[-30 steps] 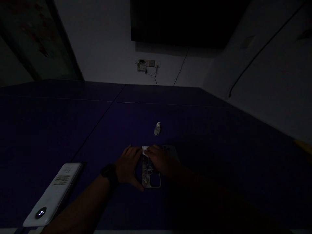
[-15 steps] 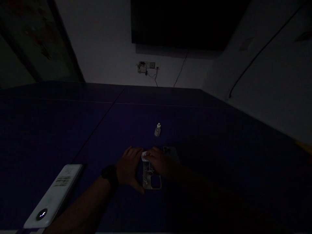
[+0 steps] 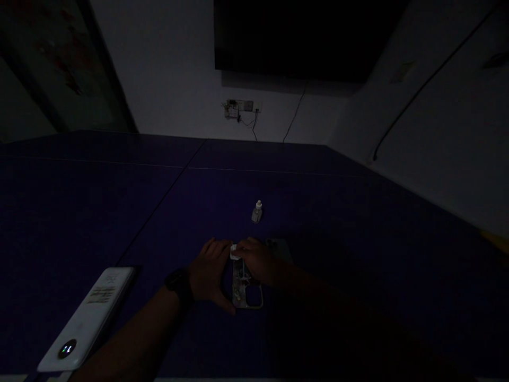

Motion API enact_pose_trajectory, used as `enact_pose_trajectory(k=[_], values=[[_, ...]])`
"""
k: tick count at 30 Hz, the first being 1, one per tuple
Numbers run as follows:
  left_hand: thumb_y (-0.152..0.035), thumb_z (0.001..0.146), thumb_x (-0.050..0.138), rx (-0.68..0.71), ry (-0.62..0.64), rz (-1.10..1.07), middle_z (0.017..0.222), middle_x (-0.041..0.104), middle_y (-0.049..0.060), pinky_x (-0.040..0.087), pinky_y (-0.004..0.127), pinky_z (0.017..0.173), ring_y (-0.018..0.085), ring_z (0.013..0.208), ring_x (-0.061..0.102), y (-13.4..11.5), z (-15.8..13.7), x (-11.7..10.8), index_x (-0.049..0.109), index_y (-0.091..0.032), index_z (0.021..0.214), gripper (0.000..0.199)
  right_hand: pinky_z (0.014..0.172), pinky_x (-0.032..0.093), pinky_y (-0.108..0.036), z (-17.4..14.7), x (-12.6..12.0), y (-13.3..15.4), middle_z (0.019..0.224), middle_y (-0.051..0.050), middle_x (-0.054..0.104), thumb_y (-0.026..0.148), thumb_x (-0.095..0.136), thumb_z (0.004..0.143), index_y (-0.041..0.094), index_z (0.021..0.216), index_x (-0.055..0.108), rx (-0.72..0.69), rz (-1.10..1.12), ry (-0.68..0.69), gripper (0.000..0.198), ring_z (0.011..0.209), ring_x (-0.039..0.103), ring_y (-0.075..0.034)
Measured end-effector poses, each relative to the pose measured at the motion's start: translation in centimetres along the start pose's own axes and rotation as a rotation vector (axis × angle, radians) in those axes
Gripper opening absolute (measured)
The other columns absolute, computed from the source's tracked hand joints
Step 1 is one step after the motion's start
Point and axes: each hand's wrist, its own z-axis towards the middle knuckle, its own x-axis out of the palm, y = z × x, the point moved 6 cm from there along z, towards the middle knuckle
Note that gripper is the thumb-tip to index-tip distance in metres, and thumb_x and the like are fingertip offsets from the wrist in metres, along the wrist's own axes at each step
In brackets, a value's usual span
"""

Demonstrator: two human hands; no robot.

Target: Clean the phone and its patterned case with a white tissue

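Observation:
A patterned phone case [image 3: 239, 293] with a large camera cutout lies flat on the dark blue table. My left hand [image 3: 209, 270], with a dark watch on its wrist, is spread beside the case, thumb and fingertips at its left edge. Pinched in my right hand [image 3: 256, 260] is a white wipe [image 3: 234, 252], pressed on the far end of the case. Right of that hand, partly hidden by it, lies a phone [image 3: 280, 248] with its camera lenses up. A small clear bottle [image 3: 256, 213] with a white cap stands beyond the hands.
A white power bank [image 3: 89, 321] with a lit round display lies at the near left of the table [image 3: 159, 223]. A dark screen [image 3: 302, 40] hangs on the far wall above sockets and cables [image 3: 240, 107]. The room is very dim.
My right hand and the white wipe have shifted slightly away from me along the case. My left hand stays in place at the case's edge.

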Motion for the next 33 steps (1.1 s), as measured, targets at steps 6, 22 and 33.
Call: enact_pose_trajectory(k=[6,22,33], values=[[-0.089,0.041,0.067,-0.03,0.058,0.013,0.151,0.039,0.031,0.015,0.068,0.117,0.046,0.141,0.035,0.1,0.1,0.3,0.03,-0.004,0.15,0.144,0.086,0.048,-0.033,-2.6,0.4,3.4,0.103,-0.01,0.066,0.01,0.057,0.093,0.014,0.11,0.069,-0.121,0.102,0.027,0.021,0.096,0.057,-0.021],[-0.088,0.044,0.068,0.003,0.017,0.016,0.153,0.039,0.027,0.015,0.068,0.117,0.045,0.142,0.035,0.4,-0.2,0.3,0.03,-0.01,0.151,0.138,0.091,0.046,-0.034,-2.9,-0.7,-2.1,0.109,-0.009,0.068,0.0,0.05,0.092,0.015,0.112,0.07,0.165,-0.067,-0.022,0.033,0.101,0.058,-0.02],[-0.089,0.045,0.067,0.023,-0.006,0.024,0.154,0.038,0.026,0.014,0.069,0.117,0.045,0.142,0.034,0.6,-0.3,0.6,0.027,-0.012,0.153,0.139,0.084,0.045,-0.032,-2.6,0.7,-4.2,0.102,-0.01,0.065,0.004,0.051,0.095,0.015,0.107,0.068,0.231,-0.167,0.016,0.023,0.097,0.054,-0.022]])
